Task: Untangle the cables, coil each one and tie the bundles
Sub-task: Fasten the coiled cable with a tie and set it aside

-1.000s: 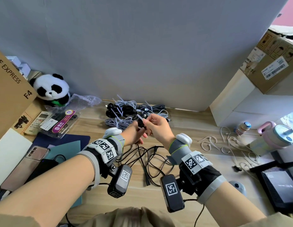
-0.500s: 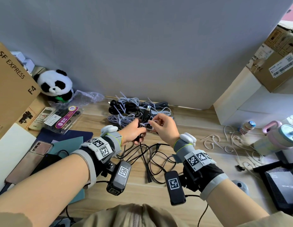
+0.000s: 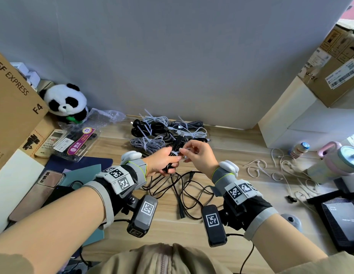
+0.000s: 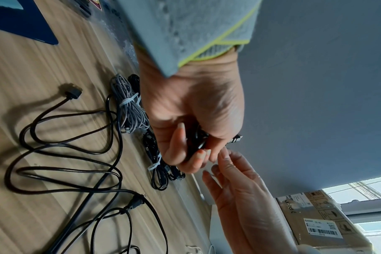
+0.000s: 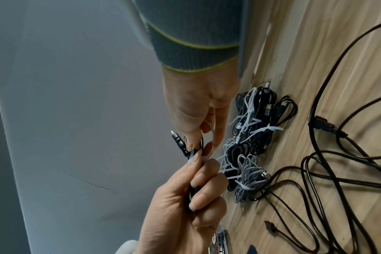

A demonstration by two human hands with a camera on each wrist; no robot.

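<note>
My left hand (image 3: 171, 161) grips a small coiled black cable (image 3: 177, 142) above the wooden table, its plug (image 5: 178, 139) sticking out past the fingers. A white zip tie (image 3: 177, 153) wraps the coil. My right hand (image 3: 187, 153) pinches the tie's tail just right of the coil. In the right wrist view the zip tie (image 5: 191, 155) sits at the left hand's thumb tip, with the right hand's fingers (image 5: 216, 135) closed just above it. The left wrist view shows the coil (image 4: 196, 141) deep in the left hand's curled fingers (image 4: 180, 137).
Several tied cable bundles (image 3: 162, 131) lie by the grey wall. Loose black power cables (image 3: 184, 188) sprawl under my hands. Spare white ties (image 3: 271, 171) lie to the right, by a pink cup (image 3: 338, 161) and a router (image 3: 342, 216). A panda toy (image 3: 65, 101), cardboard box (image 3: 12, 107) and phone (image 3: 37, 192) are on the left.
The right hand has drawn slightly to the right off the coil and now holds the tie's tail. The left hand keeps its grip on the coil.
</note>
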